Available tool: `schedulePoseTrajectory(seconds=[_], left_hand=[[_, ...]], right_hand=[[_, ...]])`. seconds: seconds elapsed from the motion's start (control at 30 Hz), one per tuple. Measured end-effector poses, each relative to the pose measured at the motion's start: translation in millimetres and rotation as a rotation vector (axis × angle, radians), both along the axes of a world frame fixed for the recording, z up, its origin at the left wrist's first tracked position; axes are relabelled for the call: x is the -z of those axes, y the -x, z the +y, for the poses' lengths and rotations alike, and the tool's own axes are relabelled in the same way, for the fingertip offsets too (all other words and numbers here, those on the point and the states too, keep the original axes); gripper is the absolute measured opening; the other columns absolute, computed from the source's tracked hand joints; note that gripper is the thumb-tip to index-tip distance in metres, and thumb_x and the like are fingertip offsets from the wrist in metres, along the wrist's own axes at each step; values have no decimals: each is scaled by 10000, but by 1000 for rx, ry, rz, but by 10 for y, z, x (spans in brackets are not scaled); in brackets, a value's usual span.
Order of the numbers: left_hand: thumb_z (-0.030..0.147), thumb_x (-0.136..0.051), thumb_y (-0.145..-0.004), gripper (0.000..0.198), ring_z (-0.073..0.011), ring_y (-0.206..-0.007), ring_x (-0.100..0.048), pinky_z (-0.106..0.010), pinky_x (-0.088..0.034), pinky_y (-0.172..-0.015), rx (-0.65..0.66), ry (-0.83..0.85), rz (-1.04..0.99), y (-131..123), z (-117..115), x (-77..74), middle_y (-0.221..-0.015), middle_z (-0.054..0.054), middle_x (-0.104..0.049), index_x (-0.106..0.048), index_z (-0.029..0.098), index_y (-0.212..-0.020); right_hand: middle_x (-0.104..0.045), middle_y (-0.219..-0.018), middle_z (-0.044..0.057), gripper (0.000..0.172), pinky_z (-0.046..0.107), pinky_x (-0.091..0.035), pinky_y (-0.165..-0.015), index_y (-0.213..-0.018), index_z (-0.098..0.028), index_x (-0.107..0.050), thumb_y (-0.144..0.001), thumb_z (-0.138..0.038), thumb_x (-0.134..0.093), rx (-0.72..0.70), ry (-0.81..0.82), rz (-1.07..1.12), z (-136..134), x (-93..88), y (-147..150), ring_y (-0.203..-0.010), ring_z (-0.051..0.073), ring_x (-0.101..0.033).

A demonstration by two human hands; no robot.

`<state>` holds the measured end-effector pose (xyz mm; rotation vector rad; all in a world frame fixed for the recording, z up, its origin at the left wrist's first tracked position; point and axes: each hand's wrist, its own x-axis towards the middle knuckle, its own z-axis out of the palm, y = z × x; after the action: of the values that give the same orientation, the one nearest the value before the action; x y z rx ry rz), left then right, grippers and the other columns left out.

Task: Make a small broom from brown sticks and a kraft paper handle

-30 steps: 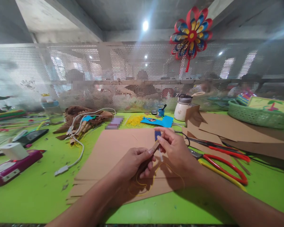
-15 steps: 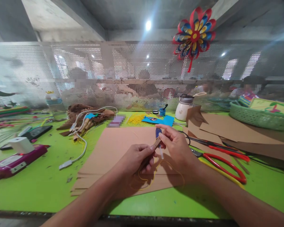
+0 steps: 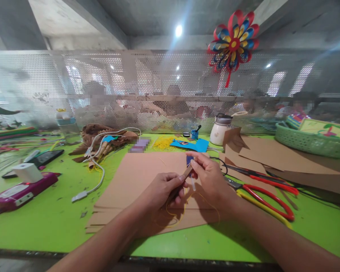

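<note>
My left hand [image 3: 164,187] is closed around the lower part of a narrow folded brown paper strip [image 3: 187,172], thumb on top. My right hand [image 3: 211,177] pinches the strip's upper end between thumb and fingers. Yellow thread [image 3: 184,216] hangs in loops below the hands. Just behind the right fingers shows a blue object [image 3: 189,160], mostly hidden, with a whitish translucent stick [image 3: 193,184] beneath it; I cannot tell its kind. Under both hands lies a stack of brown paper sheets [image 3: 147,166].
Red-handled scissors [image 3: 268,196] and a second red-handled tool [image 3: 274,183] lie at right, beside brown paper pieces [image 3: 286,155] and a green basket [image 3: 308,145]. Leftward are a white cable [image 3: 102,177] and a purple power strip [image 3: 25,192]. A white jug [image 3: 219,132] stands behind.
Both hands keep almost the same grip and place on the brown paper strip. The view has shifted very slightly.
</note>
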<state>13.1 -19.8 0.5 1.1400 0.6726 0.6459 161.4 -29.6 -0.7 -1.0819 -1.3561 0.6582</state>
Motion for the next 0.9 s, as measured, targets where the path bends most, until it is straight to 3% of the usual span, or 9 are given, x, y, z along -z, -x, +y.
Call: schedulePoseTrajectory(seconds=[0.23,0.4,0.7,0.9], left_hand=[[371,-615,-758,262,-56,-391,-433,-178,-325,-383,-7,-44,44,0,45,53,-532,21,-509,-552,122,-709],[355,-615,-750,245,-45,-365,-398,-169,-275,-359,-43,-23,39,-9,26,44,-520,27,-500,-546,125,-705],[332,-517,-821,250,-32,-346,-354,-176,-255,-369,38,9,-41,56,1,-48,-526,12,-517,-572,115,-709],[310,-498,-838,240,-40,-361,-395,-164,-243,-361,104,11,-59,117,30,-93,-535,-5,-540,-597,107,-755]], right_hand=[[-442,-693,-29,323,247,-401,-534,-1114,-177,-575,-824,-236,-446,27,-4,-21,-2,13,9,-551,104,-452],[-464,-644,-36,312,243,-384,-521,-1094,-168,-580,-835,-259,-430,16,13,11,23,32,2,-543,110,-464],[-527,-567,-40,364,254,-392,-492,-1072,-160,-537,-836,-426,-463,-27,114,318,53,19,-23,-487,118,-486],[-541,-628,-22,325,252,-406,-507,-990,-148,-571,-838,-419,-475,-10,113,278,-32,-68,34,-508,109,-494]])
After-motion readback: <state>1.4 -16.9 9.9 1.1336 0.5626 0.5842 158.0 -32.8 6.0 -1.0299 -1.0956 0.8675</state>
